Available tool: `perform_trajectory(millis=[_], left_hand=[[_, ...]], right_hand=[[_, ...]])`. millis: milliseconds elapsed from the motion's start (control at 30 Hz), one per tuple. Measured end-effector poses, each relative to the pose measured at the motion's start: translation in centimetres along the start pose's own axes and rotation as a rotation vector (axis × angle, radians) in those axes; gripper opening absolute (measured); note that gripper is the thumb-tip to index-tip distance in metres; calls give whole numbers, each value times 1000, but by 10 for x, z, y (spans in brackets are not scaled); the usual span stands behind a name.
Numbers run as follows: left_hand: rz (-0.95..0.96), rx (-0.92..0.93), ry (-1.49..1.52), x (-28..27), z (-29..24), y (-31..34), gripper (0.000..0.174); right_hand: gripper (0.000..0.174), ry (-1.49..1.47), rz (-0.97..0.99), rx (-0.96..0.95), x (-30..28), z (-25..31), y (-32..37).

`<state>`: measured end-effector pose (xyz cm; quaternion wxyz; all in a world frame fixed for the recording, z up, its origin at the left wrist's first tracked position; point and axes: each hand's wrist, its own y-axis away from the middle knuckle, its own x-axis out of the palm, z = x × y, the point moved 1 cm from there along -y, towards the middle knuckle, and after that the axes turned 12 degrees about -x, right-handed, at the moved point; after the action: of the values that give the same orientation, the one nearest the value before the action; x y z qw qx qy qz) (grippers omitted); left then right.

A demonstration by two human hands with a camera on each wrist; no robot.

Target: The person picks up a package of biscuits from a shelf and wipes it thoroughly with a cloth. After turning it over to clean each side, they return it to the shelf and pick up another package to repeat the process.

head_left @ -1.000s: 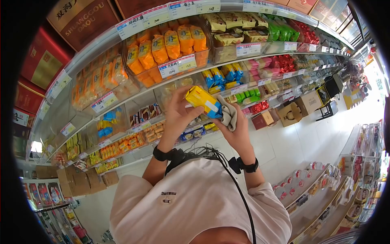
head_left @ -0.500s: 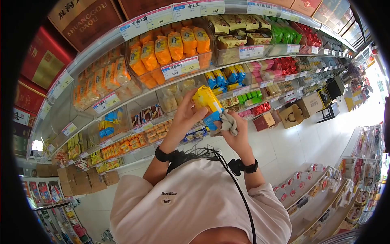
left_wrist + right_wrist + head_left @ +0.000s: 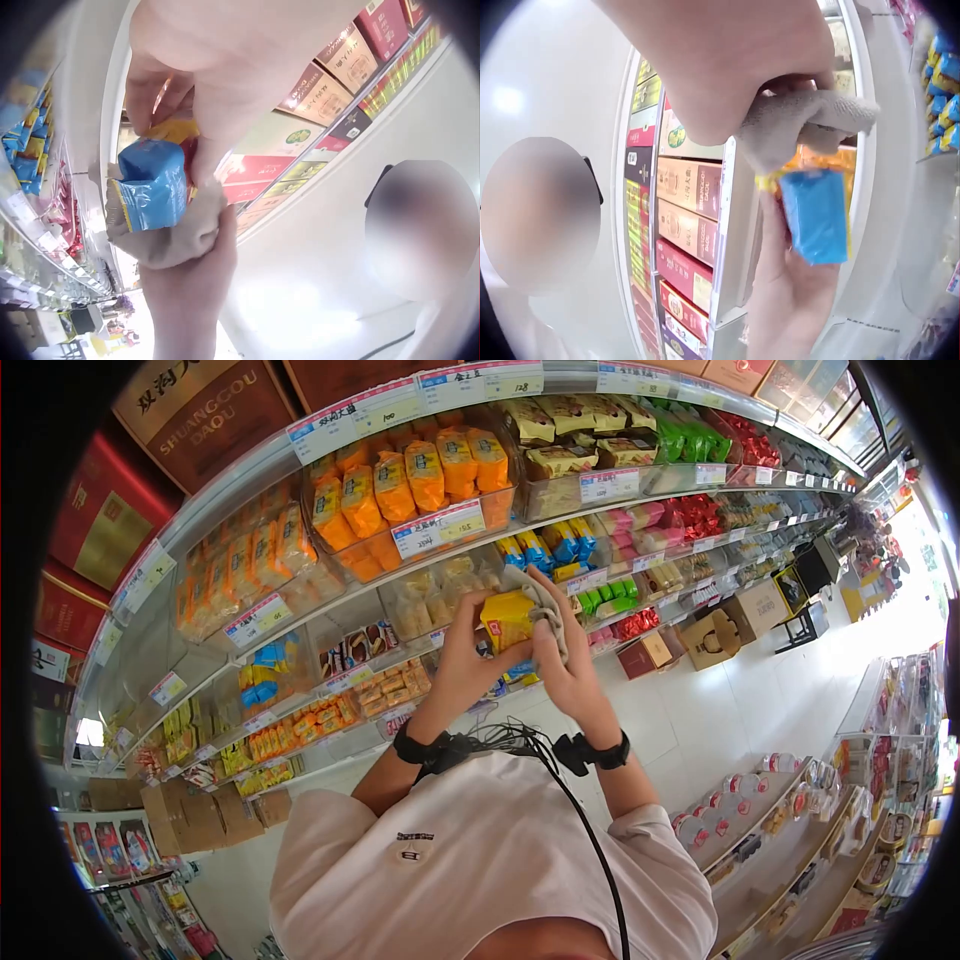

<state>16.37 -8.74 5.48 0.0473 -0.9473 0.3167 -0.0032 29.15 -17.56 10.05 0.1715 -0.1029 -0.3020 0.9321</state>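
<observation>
A yellow and blue packet is held up between both hands before the shelves. The left hand grips its yellow end, fingers curled round it. The right hand pinches a grey cloth that lies against the packet's side. In the left wrist view the blue end of the packet faces the camera, with the cloth wrapped beside and under it. The right wrist view shows the blue part of the packet below the cloth.
Shelf bins of orange packets, green packets and blue-yellow packets stand in front. Cardboard boxes sit on the floor to the right. A black cable hangs over the person's shirt.
The packet has turned, its yellow end now facing the head camera more. The right hand and cloth have moved up from its lower blue end along its right side.
</observation>
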Motion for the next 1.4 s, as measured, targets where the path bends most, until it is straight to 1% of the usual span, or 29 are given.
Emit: perform_trajectory(millis=[33, 100, 167, 267, 367, 467, 567, 633, 667, 700, 733, 767, 800, 833, 867, 900, 967, 1067, 1100, 1167, 1200, 1267, 1300, 1367, 1400], left_hand=[[-30, 2, -1, 1, -2, 2, 65], [-64, 24, -39, 0, -4, 2, 65], [-78, 60, -110, -4, -1, 3, 65], [-82, 28, -75, -6, -7, 5, 66], [-115, 73, -125, -9, -12, 4, 67], [-174, 137, -208, -7, -10, 4, 66], [-168, 209, -224, -4, -10, -1, 64], [-135, 199, -194, -3, -12, 1, 62], [-119, 193, -179, -3, -14, 2, 62], [-106, 244, -212, -3, -19, 2, 62], [-94, 294, -246, -3, -24, 1, 62], [-81, 343, -279, -3, -27, 1, 63], [-67, 335, -232, -2, -25, 0, 63], [-53, 328, -186, -1, -23, 0, 63], [-39, 321, -140, 0, -22, -1, 64], [-37, 263, -122, -1, -21, 0, 63], [-30, 149, -84, -4, -21, 3, 63], [-71, 196, -307, -13, -27, 0, 61], [-60, 181, -355, -14, -25, -2, 61], [-37, 149, -451, -14, -16, -4, 60], [-41, 167, -389, -11, -14, -4, 59], [-48, 203, -266, -1, -10, -4, 58], [-49, 180, -215, 1, -9, -5, 57], [-53, 134, -113, 2, -7, -5, 55], [-59, 119, -170, 0, -9, -5, 55]], right_hand=[[48, -9, -29, -12, 6, -1, 0], [49, -25, -28, 30, 7, -4, 2], [48, -40, 36, 146, 3, -10, 8], [46, -82, 9, 157, 7, -13, 13], [41, -189, -36, 346, 8, -16, 23], [41, -237, -95, 595, 6, -30, 31], [43, -257, -184, 549, 7, -45, 33], [46, -472, -142, 585, 2, -55, 34], [47, -533, -166, 600, 2, -57, 36], [48, -594, -191, 614, 3, -52, 33], [49, -609, -263, 626, 10, -37, 26], [50, -596, -259, 626, 10, -37, 27], [50, -582, -256, 626, 9, -37, 28], [51, -541, -178, 613, 0, -53, 36], [51, -456, -160, 594, -8, -67, 44], [51, -369, -144, 577, -14, -73, 46], [50, -109, -236, 530, -24, -82, 49], [44, -367, -429, 429, -33, -66, 32], [41, -334, -444, 425, -32, -52, 27], [42, 13, -224, 67, -23, -27, 16], [44, 184, -112, -113, -16, -17, 11], [48, 431, 128, -256, 0, -5, 2], [50, 553, 250, -326, 5, -2, 1], [50, 497, 221, -296, 5, -7, 3], [50, 469, 208, -283, 4, -12, 4]])
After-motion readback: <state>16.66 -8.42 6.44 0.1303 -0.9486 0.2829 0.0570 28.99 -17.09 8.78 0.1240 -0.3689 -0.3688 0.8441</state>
